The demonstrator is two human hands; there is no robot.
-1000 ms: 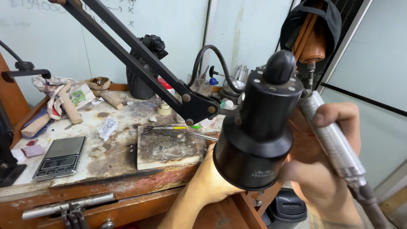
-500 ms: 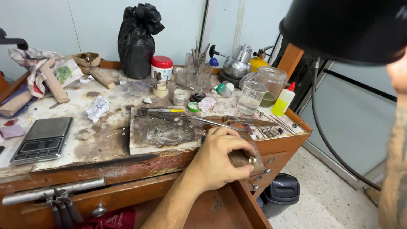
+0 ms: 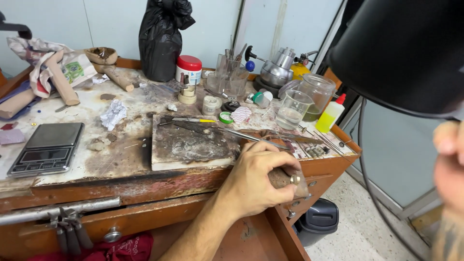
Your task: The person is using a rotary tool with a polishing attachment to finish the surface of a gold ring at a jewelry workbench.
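My left hand [image 3: 258, 176] reaches from below to the front edge of the worn wooden bench. Its fingers are closed around a wooden bench pin [image 3: 285, 179], pinching a small gold ring [image 3: 295, 180] against it. My right hand [image 3: 452, 162] is a blur at the far right edge, just under the black lamp head [image 3: 411, 53]. What it holds is hidden. A charred soldering board [image 3: 193, 145] lies just behind my left hand, with long tweezers [image 3: 241, 134] resting across it.
A digital scale [image 3: 46, 147] sits at the left. At the back stand a black bag [image 3: 162, 38], a red-lidded jar [image 3: 188, 67], a glass beaker [image 3: 295, 108] and a yellow squeeze bottle [image 3: 331, 113]. A black bin [image 3: 321, 217] stands on the floor. A cable [image 3: 362, 150] hangs at the right.
The lamp head has shifted from the middle of view to the upper right. My right hand, which held a rotary handpiece, has slid to the right edge. My left hand stays at the bench pin.
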